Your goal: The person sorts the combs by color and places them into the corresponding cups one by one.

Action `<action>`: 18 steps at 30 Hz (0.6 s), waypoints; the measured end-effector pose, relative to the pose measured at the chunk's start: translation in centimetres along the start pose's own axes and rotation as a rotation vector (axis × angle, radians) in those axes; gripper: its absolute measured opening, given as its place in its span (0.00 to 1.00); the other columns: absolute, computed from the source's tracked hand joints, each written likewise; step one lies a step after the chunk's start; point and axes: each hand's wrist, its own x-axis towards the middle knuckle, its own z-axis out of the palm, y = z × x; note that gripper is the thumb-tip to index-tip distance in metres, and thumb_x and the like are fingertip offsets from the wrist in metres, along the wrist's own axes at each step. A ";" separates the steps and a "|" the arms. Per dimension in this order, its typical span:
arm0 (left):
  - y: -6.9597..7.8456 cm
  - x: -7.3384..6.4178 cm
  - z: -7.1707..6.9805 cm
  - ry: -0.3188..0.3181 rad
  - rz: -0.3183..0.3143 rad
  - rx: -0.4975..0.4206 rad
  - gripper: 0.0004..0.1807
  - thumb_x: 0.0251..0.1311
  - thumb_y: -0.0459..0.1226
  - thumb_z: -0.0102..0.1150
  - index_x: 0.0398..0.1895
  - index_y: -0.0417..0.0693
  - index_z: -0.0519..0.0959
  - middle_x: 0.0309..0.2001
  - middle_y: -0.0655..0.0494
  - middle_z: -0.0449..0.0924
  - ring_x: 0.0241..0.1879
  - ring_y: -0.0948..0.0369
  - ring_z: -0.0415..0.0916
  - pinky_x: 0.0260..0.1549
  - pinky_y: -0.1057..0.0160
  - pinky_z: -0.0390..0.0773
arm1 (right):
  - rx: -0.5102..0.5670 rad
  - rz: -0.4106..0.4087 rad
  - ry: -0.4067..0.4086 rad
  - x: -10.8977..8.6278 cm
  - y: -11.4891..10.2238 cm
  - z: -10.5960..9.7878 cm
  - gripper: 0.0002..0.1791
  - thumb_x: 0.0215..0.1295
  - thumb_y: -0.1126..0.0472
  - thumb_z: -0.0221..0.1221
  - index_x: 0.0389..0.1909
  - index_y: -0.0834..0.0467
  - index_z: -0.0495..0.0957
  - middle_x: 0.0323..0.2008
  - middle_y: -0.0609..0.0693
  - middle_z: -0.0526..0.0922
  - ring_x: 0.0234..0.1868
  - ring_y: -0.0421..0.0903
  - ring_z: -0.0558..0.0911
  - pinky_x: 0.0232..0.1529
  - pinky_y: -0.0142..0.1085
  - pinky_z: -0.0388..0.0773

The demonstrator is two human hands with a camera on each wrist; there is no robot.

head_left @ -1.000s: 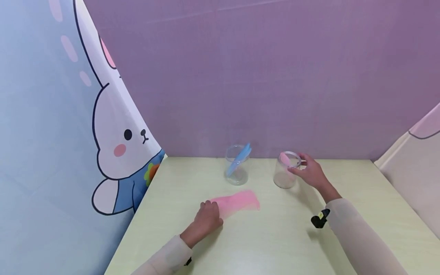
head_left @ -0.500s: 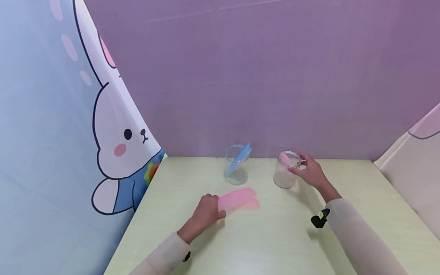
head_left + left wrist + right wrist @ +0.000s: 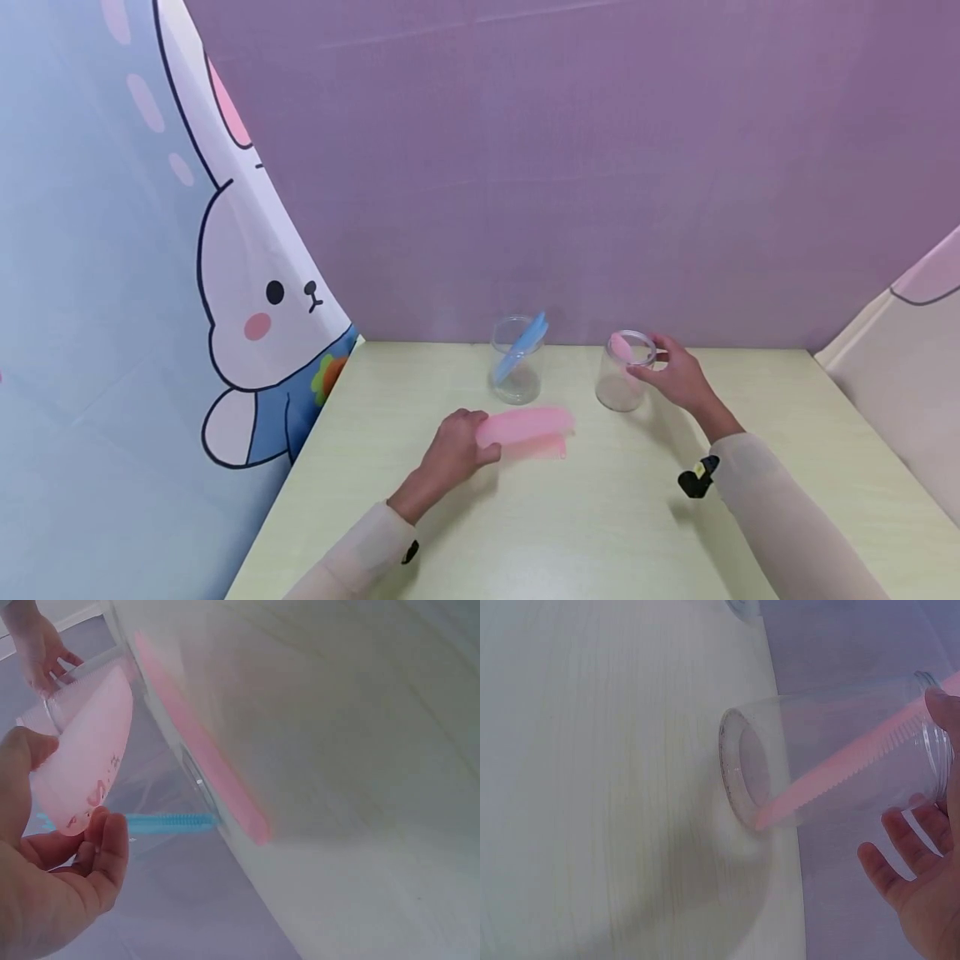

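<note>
The left hand pinches a pink comb near one end, above a second pink comb on the desk; picking up seems the step. The right hand grips a clear jar; next likely calls for more height.

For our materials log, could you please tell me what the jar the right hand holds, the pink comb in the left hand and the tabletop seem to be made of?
Jar: clear, glossy glass or rigid plastic, I can't say which; its rim shows highlights. Pink comb: probably smooth plastic, being slightly translucent with red printing. Tabletop: perhaps satin laminate, given its faint grain lines.
</note>
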 end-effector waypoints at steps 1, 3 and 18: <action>0.1 0.1 -0.1 0.010 -0.007 -0.010 0.19 0.49 0.42 0.70 0.41 0.39 0.84 0.32 0.50 0.83 0.31 0.60 0.75 0.31 0.65 0.77 | 0.002 0.000 -0.001 0.0 0.0 0.0 0.47 0.65 0.47 0.68 0.75 0.65 0.58 0.71 0.69 0.66 0.65 0.68 0.72 0.52 0.57 0.82; 0.2 0.3 -0.1 0.028 -0.022 -0.027 0.21 0.50 0.43 0.69 0.44 0.38 0.84 0.36 0.48 0.85 0.34 0.59 0.78 0.34 0.64 0.80 | 0.005 -0.001 -0.004 0.0 0.0 0.0 0.47 0.65 0.47 0.68 0.75 0.65 0.58 0.71 0.69 0.66 0.66 0.68 0.72 0.52 0.57 0.82; 1.8 3.1 -2.1 0.106 -0.092 -0.308 0.20 0.53 0.43 0.69 0.47 0.41 0.85 0.34 0.53 0.83 0.28 0.64 0.72 0.27 0.70 0.73 | 0.005 0.001 0.002 -0.1 0.1 0.0 0.46 0.65 0.46 0.68 0.75 0.64 0.58 0.71 0.69 0.66 0.66 0.68 0.72 0.54 0.59 0.81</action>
